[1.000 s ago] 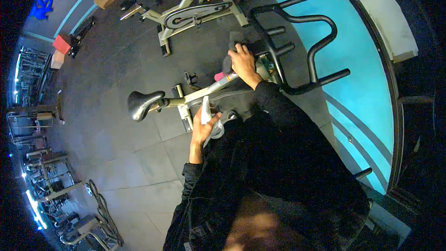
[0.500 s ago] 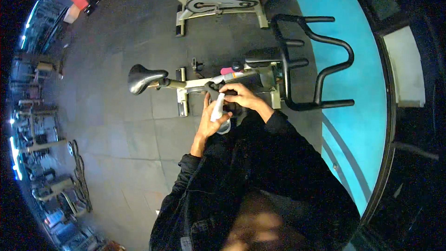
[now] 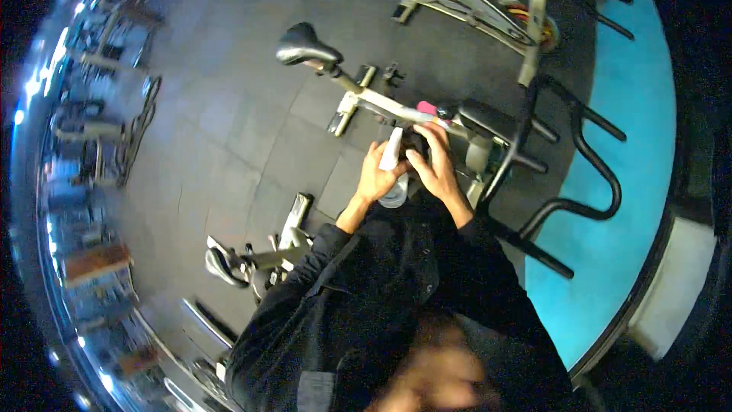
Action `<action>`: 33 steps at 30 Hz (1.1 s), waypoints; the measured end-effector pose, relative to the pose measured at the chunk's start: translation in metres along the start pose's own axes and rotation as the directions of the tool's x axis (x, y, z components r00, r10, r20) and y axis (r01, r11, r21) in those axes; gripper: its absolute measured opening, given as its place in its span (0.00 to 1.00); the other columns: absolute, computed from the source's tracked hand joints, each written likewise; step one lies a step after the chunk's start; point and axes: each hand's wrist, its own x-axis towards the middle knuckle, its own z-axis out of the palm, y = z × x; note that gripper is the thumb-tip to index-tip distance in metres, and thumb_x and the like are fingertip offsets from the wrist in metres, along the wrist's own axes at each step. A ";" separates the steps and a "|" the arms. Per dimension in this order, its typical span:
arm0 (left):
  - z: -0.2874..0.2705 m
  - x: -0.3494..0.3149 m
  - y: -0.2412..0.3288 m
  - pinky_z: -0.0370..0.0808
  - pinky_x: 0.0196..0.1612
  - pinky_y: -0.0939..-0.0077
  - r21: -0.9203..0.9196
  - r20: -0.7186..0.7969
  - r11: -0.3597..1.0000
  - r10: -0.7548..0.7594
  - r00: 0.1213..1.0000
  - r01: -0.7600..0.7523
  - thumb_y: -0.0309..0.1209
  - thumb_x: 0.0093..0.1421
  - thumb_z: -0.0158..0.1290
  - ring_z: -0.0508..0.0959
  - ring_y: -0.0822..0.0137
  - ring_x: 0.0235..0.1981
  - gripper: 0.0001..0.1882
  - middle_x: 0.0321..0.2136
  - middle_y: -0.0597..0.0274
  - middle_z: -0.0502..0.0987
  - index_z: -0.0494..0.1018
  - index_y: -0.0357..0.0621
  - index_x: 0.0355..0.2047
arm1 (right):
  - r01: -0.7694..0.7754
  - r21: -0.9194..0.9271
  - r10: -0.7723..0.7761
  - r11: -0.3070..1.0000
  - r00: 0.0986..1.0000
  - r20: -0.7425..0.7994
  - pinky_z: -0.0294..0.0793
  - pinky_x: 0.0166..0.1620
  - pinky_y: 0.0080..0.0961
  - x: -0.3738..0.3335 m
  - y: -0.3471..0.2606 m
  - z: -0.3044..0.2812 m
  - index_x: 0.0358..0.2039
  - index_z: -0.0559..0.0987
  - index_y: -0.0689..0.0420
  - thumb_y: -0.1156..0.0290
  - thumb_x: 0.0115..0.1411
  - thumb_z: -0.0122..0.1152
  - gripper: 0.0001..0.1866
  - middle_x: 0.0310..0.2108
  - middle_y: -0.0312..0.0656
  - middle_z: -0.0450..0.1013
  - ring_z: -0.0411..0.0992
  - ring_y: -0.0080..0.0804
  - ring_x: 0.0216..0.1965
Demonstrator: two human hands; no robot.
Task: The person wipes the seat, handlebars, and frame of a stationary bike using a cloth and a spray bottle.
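My left hand is closed round a spray bottle with a white top and a clear lower part. Close beside it, my right hand has its fingers bent over a dark, crumpled cloth. Both hands are in front of my body, above the near side of an exercise bike. That bike has a pale frame, a black saddle to the left and black handlebars to the right. Part of its frame is hidden behind my hands.
Another exercise bike stands at the far right, and one more, with a pale saddle, is at my near left. A pink item rests by the middle bike's frame. Gym machines line the left; a turquoise floor strip curves along the right.
My view has turned, so the bikes appear tilted and shifted right, and a near-left bike has come into sight. My right hand has moved farther round the cloth; the bottle stays in my left.
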 end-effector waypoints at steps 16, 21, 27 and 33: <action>0.065 -0.014 0.036 0.67 0.56 0.48 0.215 -0.023 0.973 0.097 0.995 -0.089 0.34 0.52 0.57 0.70 0.36 0.44 0.24 0.43 0.55 0.75 0.70 0.48 0.51 | 0.033 0.002 -0.033 0.999 0.989 -0.143 0.58 0.61 0.46 -0.038 0.000 -0.022 0.51 0.72 0.66 0.53 0.48 0.70 0.36 0.56 0.58 0.62 0.60 0.54 0.58; 0.045 0.001 0.065 0.61 0.61 0.48 0.095 0.089 0.980 0.166 0.982 -0.174 0.29 0.49 0.59 0.63 0.36 0.54 0.29 0.49 0.53 0.73 0.67 0.47 0.54 | 0.050 0.099 -0.021 0.994 0.959 -0.283 0.59 0.60 0.45 -0.029 -0.006 -0.017 0.52 0.71 0.68 0.60 0.51 0.66 0.33 0.56 0.59 0.63 0.59 0.53 0.59; 0.004 0.013 0.065 0.58 0.64 0.55 -0.066 0.188 0.961 0.276 0.943 -0.268 0.32 0.47 0.62 0.63 0.45 0.59 0.36 0.53 0.47 0.70 0.65 0.42 0.57 | 0.087 -0.024 -0.090 0.996 0.949 -0.303 0.66 0.56 0.39 -0.019 -0.019 -0.005 0.55 0.68 0.72 0.58 0.56 0.57 0.33 0.55 0.57 0.66 0.67 0.49 0.53; -0.074 -0.001 0.018 0.64 0.60 0.63 -0.288 0.167 0.957 0.094 0.981 -0.042 0.32 0.50 0.65 0.77 0.60 0.45 0.27 0.43 0.57 0.74 0.72 0.43 0.50 | 0.043 0.287 0.045 0.957 0.955 -0.294 0.66 0.58 0.34 -0.007 -0.022 0.046 0.59 0.65 0.72 0.66 0.54 0.52 0.33 0.55 0.53 0.70 0.70 0.42 0.53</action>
